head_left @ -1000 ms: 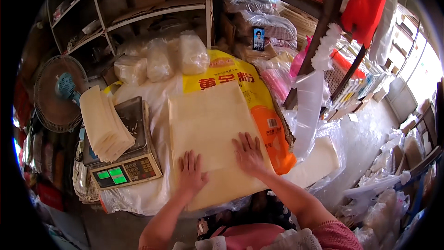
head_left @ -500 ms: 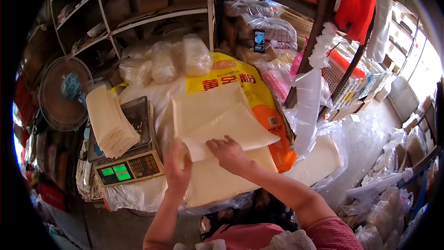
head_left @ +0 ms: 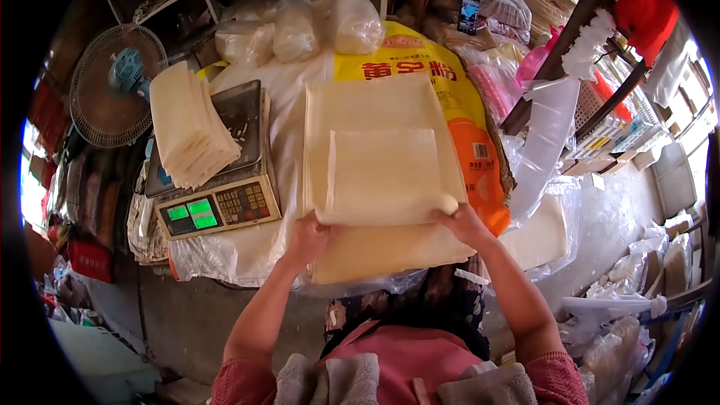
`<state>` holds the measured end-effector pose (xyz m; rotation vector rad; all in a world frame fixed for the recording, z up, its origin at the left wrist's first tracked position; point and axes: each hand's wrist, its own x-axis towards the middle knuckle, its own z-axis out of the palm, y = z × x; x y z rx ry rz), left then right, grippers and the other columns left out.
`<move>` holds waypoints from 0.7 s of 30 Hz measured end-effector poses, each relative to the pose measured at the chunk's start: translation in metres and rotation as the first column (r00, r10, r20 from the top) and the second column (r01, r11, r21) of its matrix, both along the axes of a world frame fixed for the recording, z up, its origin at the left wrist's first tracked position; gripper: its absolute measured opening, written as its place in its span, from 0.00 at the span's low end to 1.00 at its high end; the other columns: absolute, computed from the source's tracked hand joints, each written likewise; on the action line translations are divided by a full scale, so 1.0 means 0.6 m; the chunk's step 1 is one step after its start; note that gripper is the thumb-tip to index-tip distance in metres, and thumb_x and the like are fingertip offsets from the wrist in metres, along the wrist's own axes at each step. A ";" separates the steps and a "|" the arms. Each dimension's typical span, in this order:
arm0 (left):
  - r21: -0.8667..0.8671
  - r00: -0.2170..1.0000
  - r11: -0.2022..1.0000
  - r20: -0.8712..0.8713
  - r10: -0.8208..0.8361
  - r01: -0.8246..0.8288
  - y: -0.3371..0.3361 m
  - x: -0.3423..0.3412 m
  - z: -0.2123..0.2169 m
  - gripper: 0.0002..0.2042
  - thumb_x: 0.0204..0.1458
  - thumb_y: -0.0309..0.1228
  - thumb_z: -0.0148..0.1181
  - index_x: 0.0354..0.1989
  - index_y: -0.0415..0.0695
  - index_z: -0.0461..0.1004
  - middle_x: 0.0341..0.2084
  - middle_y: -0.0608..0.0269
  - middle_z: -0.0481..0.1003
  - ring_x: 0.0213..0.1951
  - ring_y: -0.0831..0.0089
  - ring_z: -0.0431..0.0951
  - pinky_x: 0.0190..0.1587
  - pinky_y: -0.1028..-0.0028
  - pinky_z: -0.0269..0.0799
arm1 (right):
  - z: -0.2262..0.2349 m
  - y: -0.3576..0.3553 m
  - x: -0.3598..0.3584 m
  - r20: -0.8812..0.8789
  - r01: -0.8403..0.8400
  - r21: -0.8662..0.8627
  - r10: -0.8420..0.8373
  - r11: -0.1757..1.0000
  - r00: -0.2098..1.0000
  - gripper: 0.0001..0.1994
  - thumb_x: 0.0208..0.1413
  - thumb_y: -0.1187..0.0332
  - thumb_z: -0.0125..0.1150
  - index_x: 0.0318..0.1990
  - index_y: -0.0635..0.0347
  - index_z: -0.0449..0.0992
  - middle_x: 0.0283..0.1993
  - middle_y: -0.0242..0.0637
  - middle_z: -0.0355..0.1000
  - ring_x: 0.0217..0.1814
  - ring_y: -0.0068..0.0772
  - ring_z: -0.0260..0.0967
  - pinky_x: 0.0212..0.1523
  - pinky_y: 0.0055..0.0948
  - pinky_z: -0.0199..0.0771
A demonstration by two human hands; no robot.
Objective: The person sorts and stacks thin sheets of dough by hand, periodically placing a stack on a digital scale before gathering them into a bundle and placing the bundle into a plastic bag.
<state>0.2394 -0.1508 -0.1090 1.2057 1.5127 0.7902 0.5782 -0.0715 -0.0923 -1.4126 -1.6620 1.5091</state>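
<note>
A thin cream-coloured sheet (head_left: 384, 172), folded over into a rectangle, lies on a stack of larger cream sheets (head_left: 371, 107). My left hand (head_left: 309, 237) pinches the left corner of its near edge, with the thumb on top. At the right corner, my right hand (head_left: 465, 226) grips the same edge, which curls up a little there. More of the pale sheets (head_left: 390, 255) show underneath, toward me. To the left, a folded bundle of similar sheets (head_left: 187, 124) rests on a digital scale (head_left: 217, 206) with a lit green display.
A yellow and orange printed bag (head_left: 480, 157) lies under the stack's far right side. Clear plastic packs (head_left: 296, 28) stand behind. A fan (head_left: 120, 84) is at the left, and a dark post (head_left: 562, 56) with hanging plastic rises at the right.
The sheet lay slanted with a loose corner to the right; now it is folded square. Both hands have moved to its near corners and taken hold. My view has shifted.
</note>
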 end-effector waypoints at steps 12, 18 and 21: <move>0.322 0.504 0.844 -0.861 0.072 0.429 0.031 0.068 -0.027 0.46 0.44 0.55 0.67 0.67 0.41 0.57 0.67 0.45 0.54 0.69 0.45 0.50 0.70 0.50 0.43 | 0.013 0.041 -0.055 0.462 -0.149 0.571 -0.167 0.807 0.871 0.36 0.50 0.56 0.67 0.65 0.56 0.60 0.64 0.50 0.62 0.65 0.53 0.60 0.62 0.47 0.62; 0.309 0.459 0.770 -0.888 0.024 0.558 0.058 0.022 -0.033 0.37 0.41 0.46 0.72 0.56 0.38 0.67 0.57 0.48 0.68 0.63 0.54 0.64 0.67 0.50 0.50 | 0.050 0.038 -0.037 0.809 -0.706 0.379 0.155 0.598 0.567 0.48 0.40 0.47 0.73 0.69 0.49 0.56 0.74 0.43 0.47 0.77 0.51 0.39 0.72 0.54 0.45; 0.300 0.610 0.789 -0.783 -0.116 0.536 0.072 -0.013 0.005 0.28 0.40 0.39 0.73 0.48 0.39 0.69 0.40 0.55 0.78 0.49 0.61 0.76 0.60 0.56 0.63 | 0.037 0.063 0.014 0.730 -0.742 0.419 0.291 0.523 0.618 0.40 0.46 0.49 0.69 0.67 0.51 0.61 0.72 0.43 0.53 0.76 0.46 0.45 0.72 0.44 0.49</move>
